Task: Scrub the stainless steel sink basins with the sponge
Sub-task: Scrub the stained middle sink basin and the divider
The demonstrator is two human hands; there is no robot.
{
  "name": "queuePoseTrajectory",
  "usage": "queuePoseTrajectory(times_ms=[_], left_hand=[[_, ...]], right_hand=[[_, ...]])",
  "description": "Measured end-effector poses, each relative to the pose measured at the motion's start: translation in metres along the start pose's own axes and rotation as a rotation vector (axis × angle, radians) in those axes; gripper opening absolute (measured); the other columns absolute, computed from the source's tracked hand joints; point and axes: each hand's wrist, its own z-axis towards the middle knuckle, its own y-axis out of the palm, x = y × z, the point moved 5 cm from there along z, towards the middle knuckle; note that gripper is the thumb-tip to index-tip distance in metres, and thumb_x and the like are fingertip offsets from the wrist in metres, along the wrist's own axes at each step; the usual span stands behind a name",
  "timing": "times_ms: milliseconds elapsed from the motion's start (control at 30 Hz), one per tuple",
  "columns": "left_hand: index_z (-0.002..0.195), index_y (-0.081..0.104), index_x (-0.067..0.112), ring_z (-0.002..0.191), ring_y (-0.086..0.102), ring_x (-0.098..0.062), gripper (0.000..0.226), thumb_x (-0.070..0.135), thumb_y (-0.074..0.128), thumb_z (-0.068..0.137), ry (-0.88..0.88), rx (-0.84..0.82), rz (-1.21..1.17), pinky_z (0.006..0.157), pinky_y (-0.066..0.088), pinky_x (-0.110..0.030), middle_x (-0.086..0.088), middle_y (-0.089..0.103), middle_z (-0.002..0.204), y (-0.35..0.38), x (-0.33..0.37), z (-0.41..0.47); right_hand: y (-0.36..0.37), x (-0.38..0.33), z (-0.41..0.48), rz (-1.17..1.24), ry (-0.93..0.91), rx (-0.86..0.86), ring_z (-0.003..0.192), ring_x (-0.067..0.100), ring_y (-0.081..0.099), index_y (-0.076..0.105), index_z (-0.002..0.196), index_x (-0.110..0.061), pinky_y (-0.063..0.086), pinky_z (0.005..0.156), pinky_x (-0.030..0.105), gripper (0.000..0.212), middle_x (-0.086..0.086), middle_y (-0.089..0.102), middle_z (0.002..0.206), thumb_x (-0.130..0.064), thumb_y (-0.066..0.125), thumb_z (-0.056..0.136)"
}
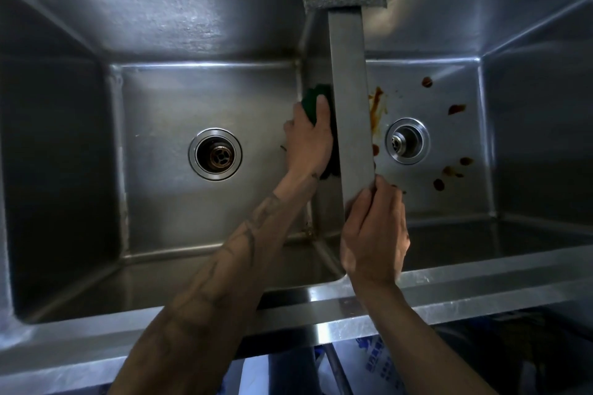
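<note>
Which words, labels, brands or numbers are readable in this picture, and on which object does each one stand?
Nothing is readable.
White packaging below the sink: blue printed characters, too blurred to read.
On the steel bar and the sponge: no lettering visible.

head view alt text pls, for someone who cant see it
A person's left hand holds a green sponge against the right wall of the left basin of a steel double sink. The right hand grips the near end of the steel strip between the basins. Reddish-brown stains dot the floor of the right basin around its drain.
</note>
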Motion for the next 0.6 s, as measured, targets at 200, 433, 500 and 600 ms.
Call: queuePoseTrajectory(times_ms=[200, 433, 500, 600], left_hand=[[0.158, 0.034, 0.019, 0.129, 0.054, -0.039, 0.058, 0.054, 0.037, 0.111, -0.049, 0.035, -0.004, 0.110, 0.046, -0.044, -0.020, 0.047, 0.145, 0.003, 0.001, 0.014], [0.146, 0.046, 0.021, 0.116, 0.060, -0.030, 0.065, 0.069, 0.037, 0.103, 0.128, 0.087, -0.062, 0.103, 0.054, -0.049, -0.015, 0.052, 0.138, -0.001, 0.031, 0.019], [0.149, 0.044, 0.020, 0.124, 0.056, -0.033, 0.061, 0.064, 0.039, 0.106, 0.142, 0.112, -0.076, 0.107, 0.050, -0.049, -0.014, 0.049, 0.140, -0.001, 0.036, 0.027], [0.163, 0.028, 0.022, 0.142, 0.043, -0.039, 0.065, 0.059, 0.033, 0.110, -0.067, 0.051, -0.006, 0.118, 0.038, -0.046, -0.017, 0.035, 0.158, 0.002, 0.029, 0.044]], right_hand=[[0.000, -0.001, 0.000, -0.011, -0.002, -0.004, 0.092, 0.021, 0.062, 0.053, 0.130, -0.014, 0.058, 0.073, 0.049, 0.036, 0.006, 0.061, 0.108, -0.035, 0.034, 0.107], [0.000, 0.000, 0.000, -0.003, 0.005, 0.003, 0.087, 0.017, 0.061, 0.054, 0.127, -0.013, 0.058, 0.072, 0.047, 0.034, 0.003, 0.061, 0.104, -0.035, 0.036, 0.107], [0.000, 0.000, 0.000, -0.006, 0.001, -0.001, 0.089, 0.017, 0.061, 0.053, 0.129, -0.014, 0.057, 0.073, 0.047, 0.034, 0.002, 0.060, 0.105, -0.034, 0.036, 0.108], [0.000, 0.000, -0.001, -0.003, -0.002, -0.005, 0.091, 0.017, 0.061, 0.052, 0.131, -0.014, 0.057, 0.073, 0.048, 0.036, 0.003, 0.060, 0.107, -0.035, 0.035, 0.107]])
